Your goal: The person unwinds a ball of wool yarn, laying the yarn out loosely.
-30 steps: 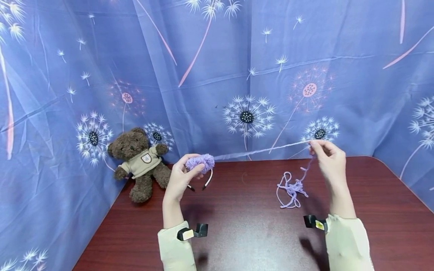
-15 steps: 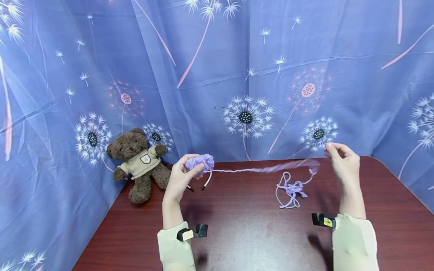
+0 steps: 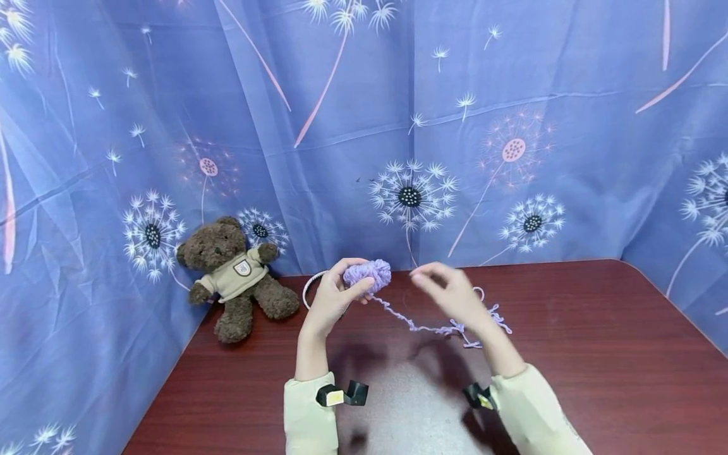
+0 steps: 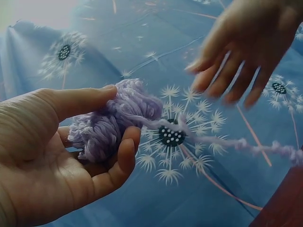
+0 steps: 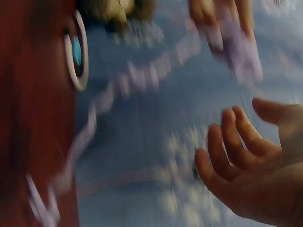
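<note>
My left hand (image 3: 332, 300) grips a small bundle of purple yarn (image 3: 368, 276), its thumb across the top and fingers curled beneath, as the left wrist view also shows. From the bundle a twisted yarn strand (image 3: 398, 315) runs down to the right, toward a loose tangle of yarn (image 3: 500, 318) on the table. My right hand (image 3: 455, 294) hovers above that strand, a little right of the bundle and apart from it. Both wrist views show the right hand (image 5: 251, 163) with loosely bent fingers and nothing between them. It partly hides the tangle in the head view.
A brown teddy bear (image 3: 230, 278) in a beige shirt leans against the blue dandelion curtain (image 3: 341, 208) at the back left. Behind my left hand lies a white hoop-shaped band (image 3: 309, 291), partly hidden. The dark red wooden table (image 3: 603, 341) spreads beneath both hands.
My right hand held the yarn stretched out to the right, let it go, and came back left near the bundle. The strand dropped slack. My left hand moved slightly right with the bundle.
</note>
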{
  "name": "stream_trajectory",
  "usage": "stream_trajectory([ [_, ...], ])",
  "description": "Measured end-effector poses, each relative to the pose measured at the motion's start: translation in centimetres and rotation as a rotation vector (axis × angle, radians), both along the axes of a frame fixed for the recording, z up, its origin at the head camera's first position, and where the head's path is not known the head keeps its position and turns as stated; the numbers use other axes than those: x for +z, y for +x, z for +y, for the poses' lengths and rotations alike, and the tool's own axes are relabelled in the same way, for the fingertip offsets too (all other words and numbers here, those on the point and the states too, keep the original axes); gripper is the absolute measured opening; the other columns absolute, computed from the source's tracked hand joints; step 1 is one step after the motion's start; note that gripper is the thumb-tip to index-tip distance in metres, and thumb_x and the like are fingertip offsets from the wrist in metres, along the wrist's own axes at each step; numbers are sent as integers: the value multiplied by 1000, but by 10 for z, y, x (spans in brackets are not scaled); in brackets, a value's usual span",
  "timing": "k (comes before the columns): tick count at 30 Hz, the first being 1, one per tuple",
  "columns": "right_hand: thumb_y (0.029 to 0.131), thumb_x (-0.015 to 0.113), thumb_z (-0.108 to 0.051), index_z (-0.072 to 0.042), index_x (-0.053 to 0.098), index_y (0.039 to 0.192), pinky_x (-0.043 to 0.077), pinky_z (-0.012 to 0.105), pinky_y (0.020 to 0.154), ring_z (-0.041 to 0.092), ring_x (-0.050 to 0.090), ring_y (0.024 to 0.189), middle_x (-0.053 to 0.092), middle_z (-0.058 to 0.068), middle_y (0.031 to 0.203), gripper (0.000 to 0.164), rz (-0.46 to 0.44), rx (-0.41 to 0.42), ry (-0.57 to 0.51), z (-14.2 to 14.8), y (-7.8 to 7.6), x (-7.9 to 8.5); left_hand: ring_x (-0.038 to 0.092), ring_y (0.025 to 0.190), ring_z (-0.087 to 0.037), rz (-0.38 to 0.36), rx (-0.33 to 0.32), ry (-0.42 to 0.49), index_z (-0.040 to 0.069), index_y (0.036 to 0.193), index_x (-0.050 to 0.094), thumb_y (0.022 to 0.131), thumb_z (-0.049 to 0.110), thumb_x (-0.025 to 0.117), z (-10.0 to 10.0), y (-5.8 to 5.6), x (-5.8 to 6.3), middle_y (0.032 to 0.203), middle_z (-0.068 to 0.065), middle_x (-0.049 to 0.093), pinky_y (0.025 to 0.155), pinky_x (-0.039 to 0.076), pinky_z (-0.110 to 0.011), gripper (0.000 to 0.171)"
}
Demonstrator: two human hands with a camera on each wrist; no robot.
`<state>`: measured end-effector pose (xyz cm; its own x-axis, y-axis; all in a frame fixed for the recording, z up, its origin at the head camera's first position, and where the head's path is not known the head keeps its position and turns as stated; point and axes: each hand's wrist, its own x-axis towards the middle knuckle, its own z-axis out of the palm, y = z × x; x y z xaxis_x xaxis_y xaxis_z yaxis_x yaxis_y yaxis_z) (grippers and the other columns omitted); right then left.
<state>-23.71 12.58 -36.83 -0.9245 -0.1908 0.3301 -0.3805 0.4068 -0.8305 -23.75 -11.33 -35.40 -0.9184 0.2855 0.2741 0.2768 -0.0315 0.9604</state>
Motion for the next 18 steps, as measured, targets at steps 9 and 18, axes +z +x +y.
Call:
stream_trajectory([
  [9,96,60,-15,2,67,101,49,18,50,2,54,60,65,11,81,19,-104,281,-89,-40,19,-6,63,67,-7,10,-64,24,-9,126,51,89,0,65,6,-2,-4,89,0,61,64,55,-20,40],
  [18,96,59,-13,6,66,103,51,22,52,6,56,59,65,-10,73,21,-8,36,-260,0,15,20,53,60,-7,11,-96,-78,-4,114,59,83,0,72,-7,-1,-4,78,4,61,57,49,-19,35],
])
